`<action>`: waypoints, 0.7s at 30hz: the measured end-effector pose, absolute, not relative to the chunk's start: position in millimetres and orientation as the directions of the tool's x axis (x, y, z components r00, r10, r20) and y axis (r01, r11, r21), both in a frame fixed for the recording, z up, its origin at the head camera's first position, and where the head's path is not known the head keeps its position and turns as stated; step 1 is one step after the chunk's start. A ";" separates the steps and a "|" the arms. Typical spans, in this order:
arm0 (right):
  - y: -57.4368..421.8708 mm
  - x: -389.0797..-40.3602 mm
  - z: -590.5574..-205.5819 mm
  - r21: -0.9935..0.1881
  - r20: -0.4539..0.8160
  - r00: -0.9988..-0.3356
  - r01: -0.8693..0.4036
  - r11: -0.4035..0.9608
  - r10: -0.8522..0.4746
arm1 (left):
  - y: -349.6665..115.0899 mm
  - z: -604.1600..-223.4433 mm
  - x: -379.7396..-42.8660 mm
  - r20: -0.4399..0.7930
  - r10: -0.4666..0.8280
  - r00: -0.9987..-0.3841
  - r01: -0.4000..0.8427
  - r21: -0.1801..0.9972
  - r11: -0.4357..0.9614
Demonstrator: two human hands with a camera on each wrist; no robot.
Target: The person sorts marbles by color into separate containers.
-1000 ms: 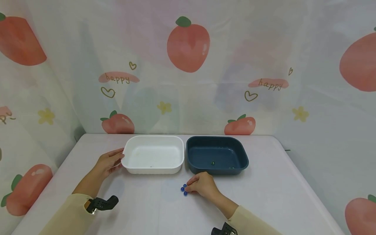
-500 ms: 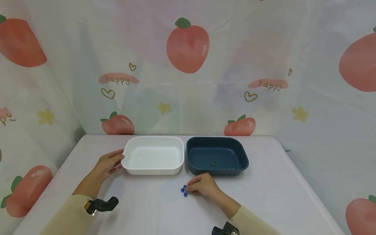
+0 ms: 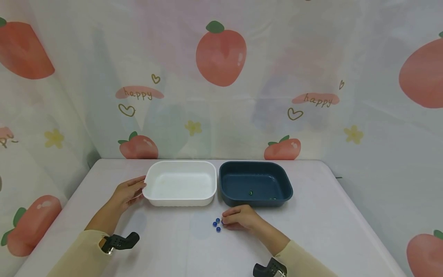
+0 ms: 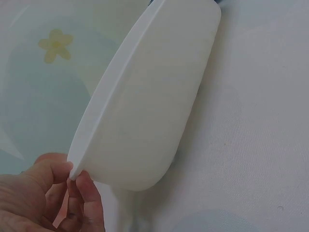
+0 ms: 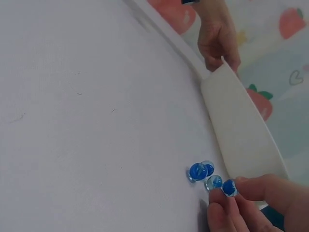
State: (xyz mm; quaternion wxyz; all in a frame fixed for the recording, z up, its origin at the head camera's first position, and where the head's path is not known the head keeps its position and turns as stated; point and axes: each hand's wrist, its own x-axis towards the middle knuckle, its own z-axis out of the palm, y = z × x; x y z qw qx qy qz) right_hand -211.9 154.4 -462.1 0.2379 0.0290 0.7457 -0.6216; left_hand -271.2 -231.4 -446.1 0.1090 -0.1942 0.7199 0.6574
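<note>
My left hand (image 3: 129, 194) grips the left rim of a white plastic basin (image 3: 180, 202); in the left wrist view the thumb (image 4: 53, 173) lies over the rim with fingers beneath. Between thumb and fingertips, my right hand (image 3: 242, 218) pinches a blue glass marble (image 5: 229, 188), seen best in the right wrist view. Three more clear-and-blue marbles (image 3: 215, 224) lie grouped on the white tabletop, just left of the right fingertips. Behind that hand stands a dark blue basin (image 3: 256, 202), which has small green marbles (image 3: 250, 192) on its floor.
Both basins stand side by side at the back of the white-covered table (image 3: 166, 246), a narrow gap between them. A fruit-printed cloth (image 3: 242, 115) hangs behind and at the sides. Each wrist wears a black strap (image 3: 119, 241) with a camera.
My right hand has drawn slightly right, away from the marble group, with one blue marble now showing between its fingertips. The left hand and both basins stay in place.
</note>
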 end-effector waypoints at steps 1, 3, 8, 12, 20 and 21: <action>154.4 -212.1 -461.4 -0.913 -0.393 -0.884 0.343 0.222 -0.252 | -231.3 -446.1 -271.1 -0.412 -0.137 -0.901 -0.422 0.904 0.061; 154.3 -212.5 -459.8 -0.912 -0.398 -0.883 0.349 0.216 -0.251 | -231.3 -446.2 -271.0 -0.410 -0.138 -0.902 -0.421 0.905 0.063; 154.1 -213.8 -453.1 -0.908 -0.412 -0.873 0.371 0.193 -0.262 | -231.2 -445.6 -270.5 -0.407 -0.137 -0.903 -0.417 0.907 0.058; 153.2 -215.8 -447.6 -0.902 -0.428 -0.863 0.389 0.186 -0.269 | -230.8 -445.3 -270.0 -0.405 -0.138 -0.904 -0.416 0.907 0.061; 148.6 -219.0 -435.9 -0.903 -0.429 -0.845 0.392 0.176 -0.319 | -230.7 -444.7 -269.8 -0.404 -0.133 -0.905 -0.415 0.908 0.066; 147.6 -219.4 -433.8 -0.904 -0.426 -0.845 0.387 0.181 -0.324 | -230.8 -444.5 -269.9 -0.405 -0.133 -0.905 -0.416 0.907 0.068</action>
